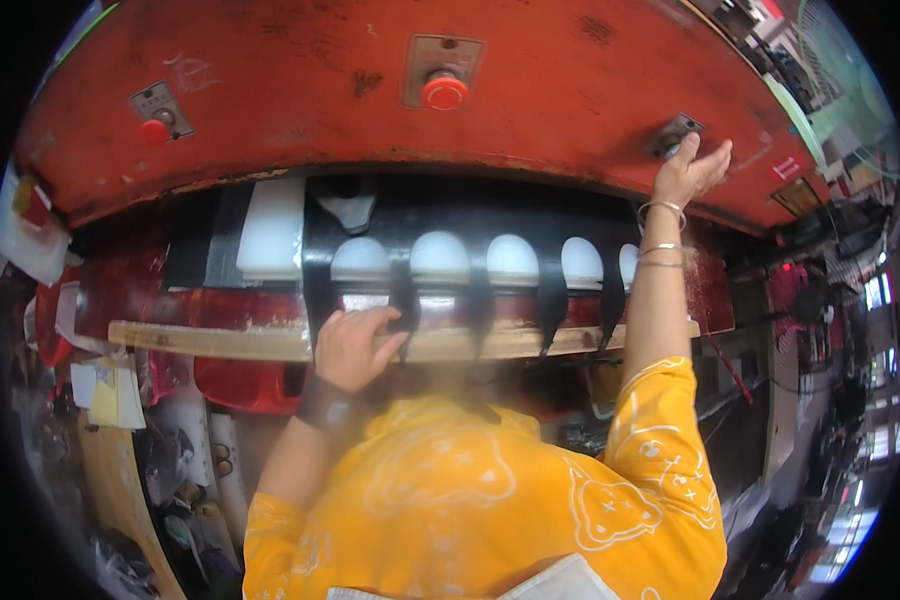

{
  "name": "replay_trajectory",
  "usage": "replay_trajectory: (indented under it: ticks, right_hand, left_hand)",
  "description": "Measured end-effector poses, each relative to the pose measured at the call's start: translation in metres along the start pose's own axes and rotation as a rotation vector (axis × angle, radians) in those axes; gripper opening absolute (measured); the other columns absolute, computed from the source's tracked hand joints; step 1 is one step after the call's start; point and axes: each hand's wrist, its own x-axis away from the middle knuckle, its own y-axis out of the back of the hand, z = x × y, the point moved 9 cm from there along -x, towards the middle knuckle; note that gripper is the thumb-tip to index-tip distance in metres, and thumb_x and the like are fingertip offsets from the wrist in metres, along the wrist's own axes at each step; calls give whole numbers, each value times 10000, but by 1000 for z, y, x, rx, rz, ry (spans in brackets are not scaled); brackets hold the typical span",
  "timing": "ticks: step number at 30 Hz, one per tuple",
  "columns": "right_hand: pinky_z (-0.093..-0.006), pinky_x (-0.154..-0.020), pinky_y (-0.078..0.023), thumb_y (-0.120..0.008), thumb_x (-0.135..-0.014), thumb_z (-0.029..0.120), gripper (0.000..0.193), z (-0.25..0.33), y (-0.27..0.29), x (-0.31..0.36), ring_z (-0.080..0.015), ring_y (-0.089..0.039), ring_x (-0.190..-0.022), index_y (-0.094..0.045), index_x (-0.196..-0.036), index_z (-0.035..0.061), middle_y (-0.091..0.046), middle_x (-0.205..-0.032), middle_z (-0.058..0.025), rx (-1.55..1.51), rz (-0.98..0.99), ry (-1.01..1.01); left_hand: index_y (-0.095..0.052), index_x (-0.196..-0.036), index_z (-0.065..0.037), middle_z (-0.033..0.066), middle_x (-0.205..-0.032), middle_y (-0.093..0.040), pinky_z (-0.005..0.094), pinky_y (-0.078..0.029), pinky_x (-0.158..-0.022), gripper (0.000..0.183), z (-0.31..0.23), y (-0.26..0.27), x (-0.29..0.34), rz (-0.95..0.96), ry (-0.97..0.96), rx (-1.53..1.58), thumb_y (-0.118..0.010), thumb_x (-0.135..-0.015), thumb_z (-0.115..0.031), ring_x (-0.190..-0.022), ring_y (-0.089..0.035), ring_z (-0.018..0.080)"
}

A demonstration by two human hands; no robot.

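My right hand (691,170) reaches up to the far right, fingers stretched and spread, touching or close beside a greenish push button (672,150) on the red machine front (300,90). My left hand (355,347) is at the wooden rail (240,341), thumb and forefinger apart near a hanging strip of black sheet material (480,300). That sheet has a row of rounded cutouts, and white board (272,235) shows through them and beside the sheet. A grey metal piece (348,208), perhaps a cutting die, lies on the sheet, partly hidden under the machine.
Two red mushroom-shaped buttons, one central (444,91) and one at the left (156,131), stick out from the machine front. A red plastic stool or tub (250,385) stands below the rail. Papers (115,392) lie at the left.
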Motion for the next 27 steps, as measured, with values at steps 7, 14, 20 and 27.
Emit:
replay_trajectory:
  ticks: [7, 14, 20, 27]
  right_hand:
    - [-387, -1144, -188, -467, -988, 315, 688, -21, 1, 20, -309, -226, -1407, -150, -1467, -63, -172, -1531, -240, -409, 143, -218]
    - [-405, -935, -423, -709, -762, 160, 367, 71, 21, 196, -317, -473, -1103, -618, -1098, 46, -520, -1154, -156, -203, 1294, 172]
    - [-468, -935, -374, -714, -728, 197, 359, 107, 42, 210, -346, -445, -1149, -653, -1062, 79, -498, -1201, -138, 14, 1298, 397]
    - [-490, -971, -315, -718, -726, 204, 275, 119, 46, 215, -292, -469, -1108, -647, -944, 51, -546, -1092, -93, -2, 1225, 405]
  left_hand:
    - [-648, -960, -156, 21, -804, -673, 350, -421, -684, 212, 13, 10, -47, -113, -4, 5, -701, -780, -256, -749, -639, 208]
    - [-657, -944, -154, 32, -843, -677, 352, -422, -713, 194, 21, 7, -57, -79, 104, 4, -693, -782, -254, -788, -639, 216]
    - [-657, -958, -151, 35, -866, -678, 357, -420, -735, 199, 20, 8, -55, -100, 93, 10, -678, -794, -261, -820, -636, 224]
    - [-657, -960, -122, 51, -870, -676, 357, -427, -727, 226, 18, 7, -54, -118, 50, 16, -692, -791, -268, -818, -635, 225]
